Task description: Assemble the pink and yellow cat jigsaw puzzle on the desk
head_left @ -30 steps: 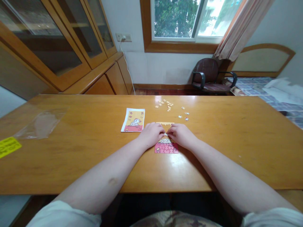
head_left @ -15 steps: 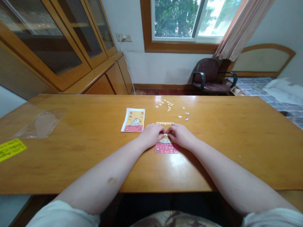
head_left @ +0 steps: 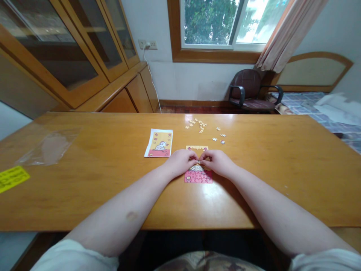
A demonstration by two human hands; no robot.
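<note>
A partly joined jigsaw puzzle (head_left: 198, 177) lies flat on the table, pink along its near side with a white figure above. My left hand (head_left: 182, 162) reaches in from the left, its fingers closed in a pinch. From the right, my right hand (head_left: 216, 161) pinches too, and the fingertips of both almost meet over the puzzle. Between them shows a bit of a small white puzzle piece (head_left: 198, 162), mostly covered by fingers. Beyond the fingers is the puzzle's yellow top edge (head_left: 197, 147). Both hands hide the puzzle's middle.
A reference picture (head_left: 159, 143) of a white animal lies left of the puzzle. Loose yellow pieces (head_left: 200, 123) are grouped farther back, with several whitish pieces (head_left: 214, 139) to their right. A clear plastic bag (head_left: 53, 148) and a yellow label (head_left: 13, 178) lie far left.
Both hands have come slightly toward me, fingertips now closer together over the white piece. More of the yellow top edge shows. The loose pieces look the same.
</note>
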